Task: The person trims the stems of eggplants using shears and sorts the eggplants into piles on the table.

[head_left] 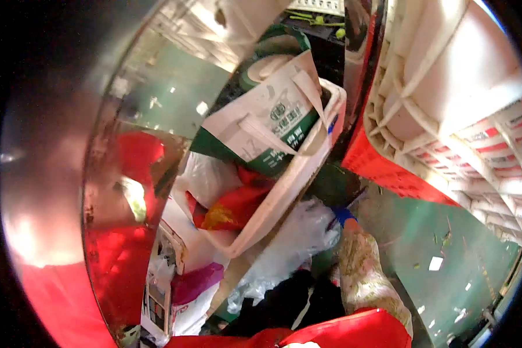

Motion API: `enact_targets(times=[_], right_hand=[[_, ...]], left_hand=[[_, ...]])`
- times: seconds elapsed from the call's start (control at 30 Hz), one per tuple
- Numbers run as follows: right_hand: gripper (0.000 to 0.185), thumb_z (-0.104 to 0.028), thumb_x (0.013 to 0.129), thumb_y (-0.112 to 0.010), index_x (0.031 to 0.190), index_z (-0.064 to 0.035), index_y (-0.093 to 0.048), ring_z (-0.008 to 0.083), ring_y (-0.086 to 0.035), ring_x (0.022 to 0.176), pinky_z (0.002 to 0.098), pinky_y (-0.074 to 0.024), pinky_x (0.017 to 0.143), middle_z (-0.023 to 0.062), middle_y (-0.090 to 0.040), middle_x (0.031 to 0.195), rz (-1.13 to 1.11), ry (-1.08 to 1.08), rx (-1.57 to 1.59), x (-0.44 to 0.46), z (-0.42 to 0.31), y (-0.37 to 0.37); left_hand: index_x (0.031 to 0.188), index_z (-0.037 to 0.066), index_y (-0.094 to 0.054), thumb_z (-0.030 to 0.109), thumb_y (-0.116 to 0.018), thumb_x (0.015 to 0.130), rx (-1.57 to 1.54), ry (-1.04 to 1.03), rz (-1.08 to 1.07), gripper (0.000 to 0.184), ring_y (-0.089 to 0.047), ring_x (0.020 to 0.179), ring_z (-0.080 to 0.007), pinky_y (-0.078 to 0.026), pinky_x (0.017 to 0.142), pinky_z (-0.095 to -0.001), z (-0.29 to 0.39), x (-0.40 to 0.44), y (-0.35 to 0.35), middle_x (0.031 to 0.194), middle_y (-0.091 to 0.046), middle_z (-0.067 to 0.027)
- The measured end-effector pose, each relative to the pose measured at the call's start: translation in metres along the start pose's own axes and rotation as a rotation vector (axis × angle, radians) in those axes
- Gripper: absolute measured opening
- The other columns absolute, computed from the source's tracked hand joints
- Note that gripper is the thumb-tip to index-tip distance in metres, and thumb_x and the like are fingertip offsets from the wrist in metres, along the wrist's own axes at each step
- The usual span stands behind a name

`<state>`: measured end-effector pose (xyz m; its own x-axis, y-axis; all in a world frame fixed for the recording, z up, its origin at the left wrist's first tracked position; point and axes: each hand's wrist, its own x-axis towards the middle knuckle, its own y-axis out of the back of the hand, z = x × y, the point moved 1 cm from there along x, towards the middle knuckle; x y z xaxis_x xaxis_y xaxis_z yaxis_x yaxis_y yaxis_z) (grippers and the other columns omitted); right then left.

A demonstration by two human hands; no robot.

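Note:
My right forearm, in a stained light sleeve, reaches down from the red jacket (354,326). At its end a bit of blue shows at my right hand (344,217), right beside a crumpled clear plastic bag (298,235); the fingers cannot be made out. A thin dark item lies close to the hand. My left hand is out of view. Left of the plastic, a white foam box (284,194) holds a green and white bag (272,116) with handles, a red and yellow bag (235,209) and a white plastic bag (206,177).
A large white plastic crate (412,98) stands at the right, with red material (388,174) along its lower edge. A shiny metal surface (46,174) fills the left side. Scraps lie on the green floor (414,232). Purple material (197,283) lies at the lower left.

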<state>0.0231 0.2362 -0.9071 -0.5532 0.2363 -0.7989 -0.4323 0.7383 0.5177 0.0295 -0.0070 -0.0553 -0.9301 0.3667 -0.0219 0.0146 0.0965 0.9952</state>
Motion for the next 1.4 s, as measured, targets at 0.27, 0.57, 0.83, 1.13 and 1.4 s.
enact_targets(times=[0.27,0.57,0.83,1.13,1.4], right_hand=[[0.046,-0.026,0.090,-0.049,0.130,-0.0042,-0.046,0.0302,-0.053,0.100,0.0379,-0.0447,0.084,0.0152,-0.057,0.117,0.381,-0.345,0.344,0.035,0.029,-0.026],[0.036,-0.030,0.093,-0.044,0.121,-0.0096,-0.052,0.0279,-0.053,0.087,0.0372,-0.0442,0.077,0.0106,-0.062,0.103,0.302,-0.057,1.111,-0.149,0.084,0.111],[0.023,-0.015,0.085,-0.059,0.107,-0.0127,-0.052,0.0148,-0.045,0.043,0.0300,-0.0381,0.037,0.0031,-0.049,0.063,-0.118,-0.016,0.935,-0.405,0.073,0.243],[0.036,-0.010,0.089,-0.056,0.121,0.0005,-0.045,0.0114,-0.053,0.060,0.0253,-0.0466,0.055,0.0046,-0.053,0.076,-0.288,0.706,0.922,-0.702,-0.115,0.389],[0.022,-0.015,0.082,-0.057,0.099,-0.0016,-0.055,0.0209,-0.063,0.087,0.0324,-0.0485,0.079,0.0078,-0.061,0.093,-0.282,0.855,1.009,-0.712,-0.313,0.420]], left_hand=[[0.129,0.007,-0.053,0.047,-0.073,0.070,-0.071,-0.006,-0.025,0.074,-0.026,0.135,-0.0420,-0.021,0.111,-0.0420,-0.010,0.000,0.000,0.147,-0.023,-0.0281],[0.131,0.007,-0.052,0.039,-0.076,0.073,-0.272,-0.028,-0.017,0.071,-0.026,0.135,-0.0425,-0.020,0.111,-0.0399,-0.016,0.003,0.016,0.147,-0.023,-0.0286],[0.145,0.007,-0.025,0.029,-0.069,0.083,-0.723,-0.137,0.053,0.080,-0.028,0.137,-0.0291,-0.022,0.112,-0.0383,-0.025,0.011,0.024,0.148,-0.029,-0.0168],[0.149,0.013,-0.015,0.022,-0.066,0.085,-1.562,-0.013,0.161,0.082,-0.032,0.135,-0.0262,-0.023,0.112,-0.0399,-0.013,0.009,0.035,0.146,-0.032,-0.0163],[0.130,0.003,-0.047,0.039,-0.040,0.098,-1.357,0.189,0.104,0.049,-0.046,0.122,-0.0233,-0.033,0.104,-0.0306,-0.010,0.017,0.042,0.131,-0.051,-0.0140]])
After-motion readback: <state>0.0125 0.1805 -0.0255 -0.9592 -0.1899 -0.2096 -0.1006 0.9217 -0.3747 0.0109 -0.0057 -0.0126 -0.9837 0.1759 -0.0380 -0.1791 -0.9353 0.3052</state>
